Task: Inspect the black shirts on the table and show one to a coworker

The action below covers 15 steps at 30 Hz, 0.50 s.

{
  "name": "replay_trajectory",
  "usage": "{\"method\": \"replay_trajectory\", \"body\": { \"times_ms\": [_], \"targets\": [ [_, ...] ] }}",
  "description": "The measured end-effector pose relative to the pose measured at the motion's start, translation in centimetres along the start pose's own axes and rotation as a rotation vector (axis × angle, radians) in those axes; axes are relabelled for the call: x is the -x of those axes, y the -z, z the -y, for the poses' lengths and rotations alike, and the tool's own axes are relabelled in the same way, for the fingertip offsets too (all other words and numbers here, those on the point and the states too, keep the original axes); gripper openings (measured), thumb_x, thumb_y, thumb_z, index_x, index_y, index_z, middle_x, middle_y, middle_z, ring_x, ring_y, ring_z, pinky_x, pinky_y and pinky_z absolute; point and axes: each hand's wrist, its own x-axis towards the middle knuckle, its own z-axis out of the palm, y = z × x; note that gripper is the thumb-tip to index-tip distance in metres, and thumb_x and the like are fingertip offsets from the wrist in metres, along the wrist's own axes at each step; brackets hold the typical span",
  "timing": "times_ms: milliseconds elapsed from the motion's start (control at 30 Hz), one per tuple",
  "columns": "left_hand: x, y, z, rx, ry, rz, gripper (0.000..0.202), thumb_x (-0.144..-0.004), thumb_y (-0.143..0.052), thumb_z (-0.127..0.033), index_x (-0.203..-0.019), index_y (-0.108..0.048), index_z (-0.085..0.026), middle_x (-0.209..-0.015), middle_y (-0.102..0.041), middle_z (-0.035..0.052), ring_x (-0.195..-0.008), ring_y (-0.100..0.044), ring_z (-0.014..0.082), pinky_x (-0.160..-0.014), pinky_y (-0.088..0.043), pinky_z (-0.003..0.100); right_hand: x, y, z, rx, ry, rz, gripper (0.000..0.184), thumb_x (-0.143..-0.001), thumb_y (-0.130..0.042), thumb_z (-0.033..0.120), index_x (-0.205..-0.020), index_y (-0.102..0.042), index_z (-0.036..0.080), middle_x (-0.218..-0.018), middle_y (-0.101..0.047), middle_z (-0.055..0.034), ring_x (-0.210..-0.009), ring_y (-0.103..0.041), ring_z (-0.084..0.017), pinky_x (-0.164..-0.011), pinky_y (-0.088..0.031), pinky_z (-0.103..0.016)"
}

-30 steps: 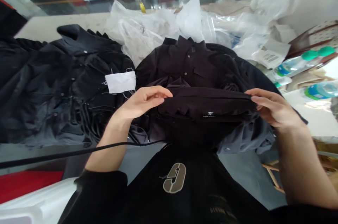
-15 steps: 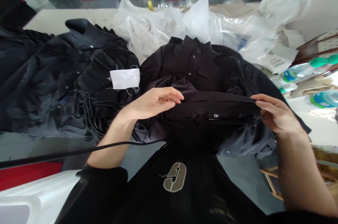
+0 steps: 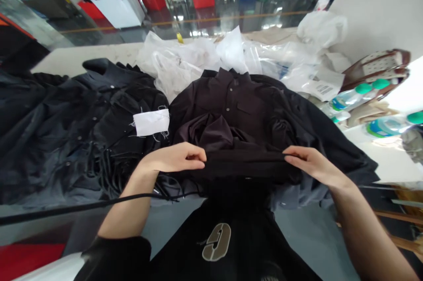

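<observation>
A black button-up shirt (image 3: 244,109) lies collar-away on the table in front of me, its lower part folded up into a thick band (image 3: 244,164). My left hand (image 3: 175,158) pinches the left end of that folded band, fingers closed on the cloth. My right hand (image 3: 309,164) grips the right end, fingers curled over the edge. Both hands hold the fold low, near the table's front edge. A small white cloth patch (image 3: 151,122) lies on the dark clothes just left of the shirt.
A heap of dark shirts (image 3: 66,122) covers the left of the table. Crumpled clear plastic bags (image 3: 205,58) pile up behind. Water bottles (image 3: 350,95) with green caps lie at the right. A black cord (image 3: 82,206) runs along the front edge. Red bins stand on the floor beyond.
Both hands came closer together and lower with the folded band. The white logo on the fold is no longer visible. The view tilted up, showing more of the room behind.
</observation>
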Motion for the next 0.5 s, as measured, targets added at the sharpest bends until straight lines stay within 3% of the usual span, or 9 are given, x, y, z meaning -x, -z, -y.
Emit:
{"method": "replay_trajectory", "body": {
  "times_ms": [100, 167, 367, 500],
  "targets": [
    [-0.8, 1.9, -0.4, 0.061, -0.068, -0.346, 0.034, -0.086, -0.062, -0.051, -0.091, -0.070, -0.019, -0.073, -0.061, -0.0007, -0.064, -0.052, 0.0125, -0.059, -0.040, 0.023, -0.9, 0.6, 1.4, -0.067, 0.117, -0.261, 0.042, -0.082, -0.070, 0.064, -0.092, -0.075, 0.023, -0.088, -0.070, -0.0032, -0.080, -0.063, -0.021, -0.070, -0.049, -0.029],
    [-1.5, 3.0, -1.0, 0.069, -0.122, -0.506, 0.036, -0.085, -0.063, -0.054, -0.093, -0.071, -0.019, -0.076, -0.063, 0.0008, -0.068, -0.054, 0.0142, -0.061, -0.042, 0.024, -1.3, 1.3, 2.3, -0.128, 0.176, -0.371, 0.035, -0.082, -0.073, 0.059, -0.091, -0.076, 0.025, -0.088, -0.069, -0.0026, -0.080, -0.062, -0.021, -0.071, -0.049, -0.030],
    [-3.3, 5.0, -3.1, 0.074, -0.238, -0.701, 0.029, -0.086, -0.067, -0.048, -0.090, -0.072, -0.019, -0.088, -0.068, 0.0033, -0.082, -0.059, 0.0181, -0.074, -0.046, 0.026, -2.4, 3.6, 4.3, -0.276, 0.237, -0.549, 0.022, -0.077, -0.081, 0.046, -0.087, -0.078, 0.026, -0.089, -0.069, -0.0012, -0.080, -0.059, -0.019, -0.071, -0.048, -0.030],
    [-4.1, 6.4, -4.2, 0.099, -0.270, -0.757, 0.027, -0.085, -0.069, -0.046, -0.089, -0.071, -0.019, -0.086, -0.067, 0.0021, -0.079, -0.058, 0.0166, -0.071, -0.046, 0.025, -3.0, 5.8, 5.9, -0.341, 0.277, -0.626, 0.022, -0.073, -0.086, 0.042, -0.086, -0.079, 0.025, -0.089, -0.070, -0.0007, -0.075, -0.058, -0.016, -0.067, -0.047, -0.028]
  ]
}}
